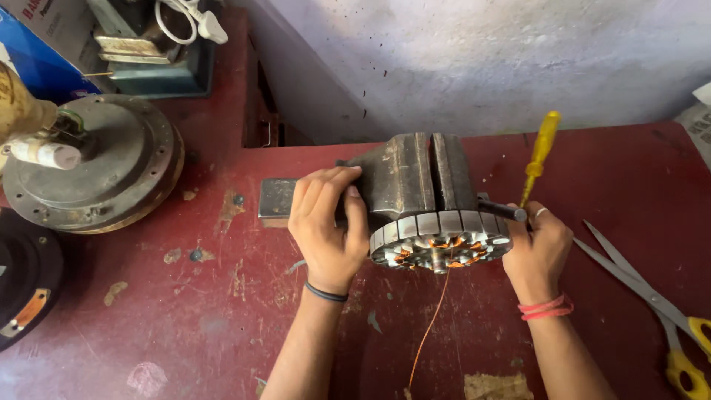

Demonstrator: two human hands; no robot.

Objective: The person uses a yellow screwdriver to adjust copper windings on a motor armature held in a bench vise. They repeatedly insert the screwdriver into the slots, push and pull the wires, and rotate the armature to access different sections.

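A round motor stator (440, 238) with steel teeth and copper windings lies clamped at the front of a grey bench vise (415, 176) on a dark red table (222, 296). My left hand (326, 230) rests against the stator's left edge and the vise jaw, fingers curled over them. My right hand (538, 252) is closed around the dark vise handle bar (501, 210) at the stator's right side. A thin copper wire (428, 326) hangs from the stator toward me. A yellow-handled screwdriver (539, 154) lies just beyond my right hand.
Scissors with yellow handles (652, 296) lie at the right edge. A round metal motor housing (104, 170) sits at the left, a black disc (26, 278) below it. A blue box and a metal machine (148, 44) stand at the back left. A pale wall is behind.
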